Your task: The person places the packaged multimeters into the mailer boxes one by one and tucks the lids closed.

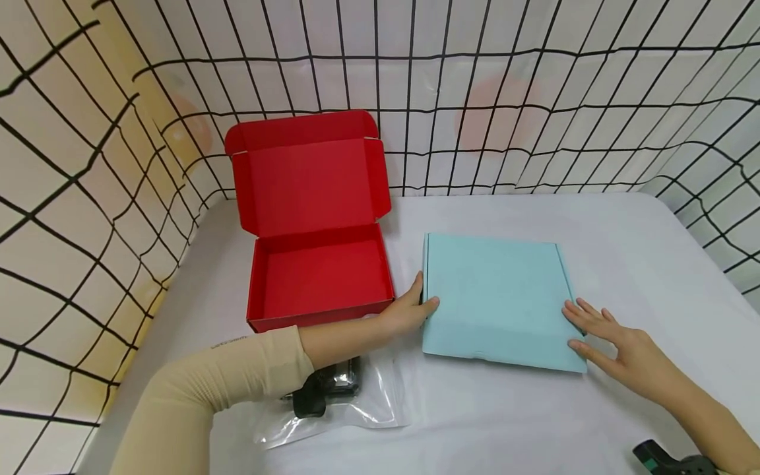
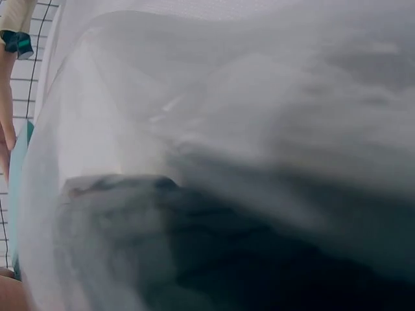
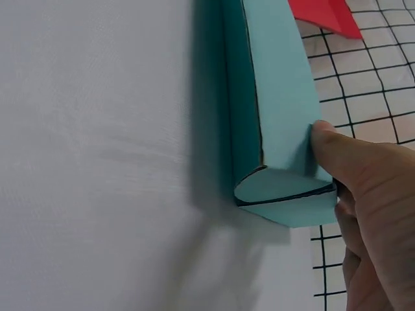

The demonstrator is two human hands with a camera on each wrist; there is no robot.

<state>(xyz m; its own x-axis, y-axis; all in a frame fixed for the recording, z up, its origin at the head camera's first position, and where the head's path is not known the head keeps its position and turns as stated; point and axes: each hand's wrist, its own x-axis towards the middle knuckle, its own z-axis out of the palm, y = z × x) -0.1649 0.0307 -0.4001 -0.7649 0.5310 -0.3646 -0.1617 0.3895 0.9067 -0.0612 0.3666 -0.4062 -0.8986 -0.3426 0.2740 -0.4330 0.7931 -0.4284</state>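
Observation:
A closed light blue cardboard box (image 1: 499, 297) lies flat on the white-covered table. At its left side my left hand (image 1: 406, 311) grips the edge, the thumb over the top and the other fingers along the side wall. My right hand (image 1: 623, 349) rests against the right edge with its fingers spread and mostly straight. In the right wrist view, the thumb of that hand (image 3: 382, 194) touches the box (image 3: 282, 97) near its front corner. Under my left forearm is a clear plastic bag (image 1: 380, 389) with a black item (image 1: 311, 396) in it; the bag fills most of the left wrist view.
An open red box (image 1: 323, 274) stands left of the blue one, its lid (image 1: 311, 185) raised against the black wire grid (image 1: 439, 152). The grid encloses the table (image 1: 629, 251) at the back and both sides. A dark device (image 1: 673, 458) sits at my right wrist.

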